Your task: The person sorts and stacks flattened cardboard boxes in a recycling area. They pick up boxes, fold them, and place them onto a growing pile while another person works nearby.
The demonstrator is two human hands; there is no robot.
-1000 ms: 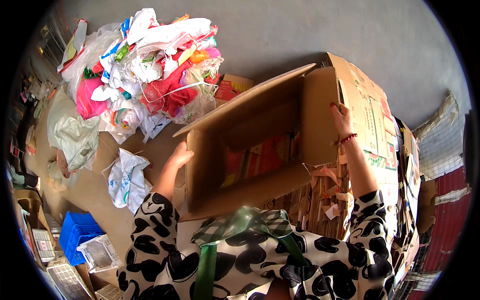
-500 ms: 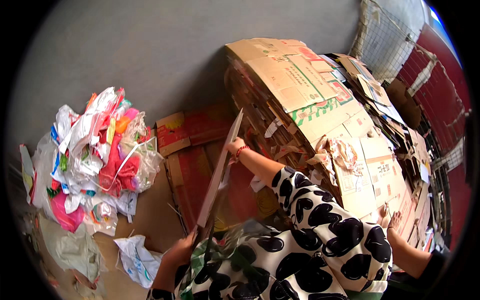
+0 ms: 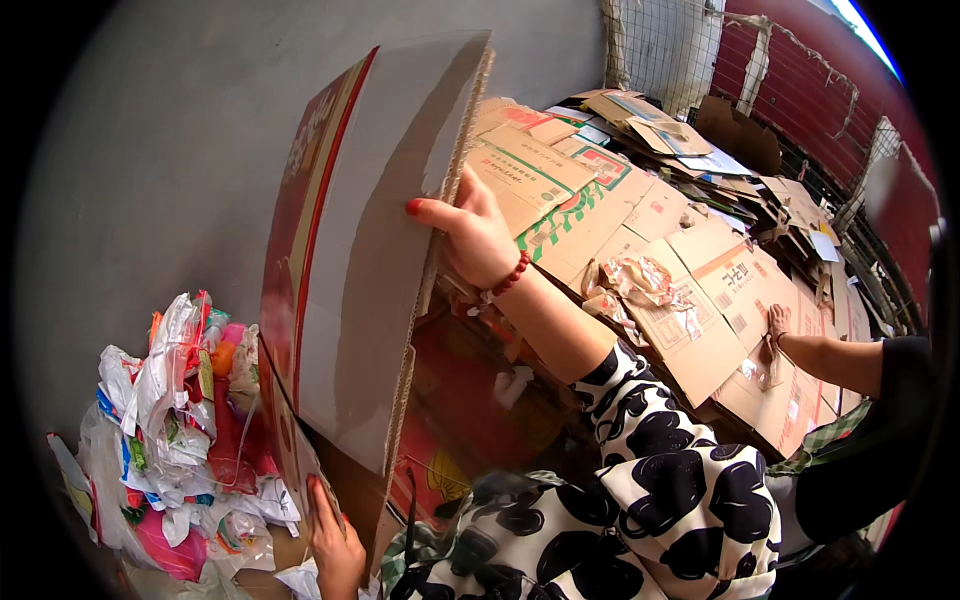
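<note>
A large folded cardboard box (image 3: pixel 375 260) stands tilted in front of me. It shows a grey-white face with a darker band, a red printed panel on its left and a corrugated edge on its right. My right hand (image 3: pixel 477 232) is closed round that corrugated edge near the top, thumb on the pale face. Lower down, my left hand (image 3: pixel 335 548) grips the bottom flap, its fingers on the surface. Behind the box and below its edge, a red printed cardboard piece (image 3: pixel 445 365) is partly hidden.
A big stack of flattened cardboard (image 3: pixel 650 215) rises on the right, crumpled brown paper (image 3: pixel 640 280) on top. A co-worker's hand (image 3: pixel 780 322) rests on it. Plastic bags (image 3: pixel 165 400) are heaped at the left. Behind are a grey wall (image 3: pixel 200 150) and wire mesh (image 3: pixel 770 70).
The cardboard box has risen and turned from edge-on to show its broad pale face. Both my hands still hold it, the right one now higher. My view has swung to the right.
</note>
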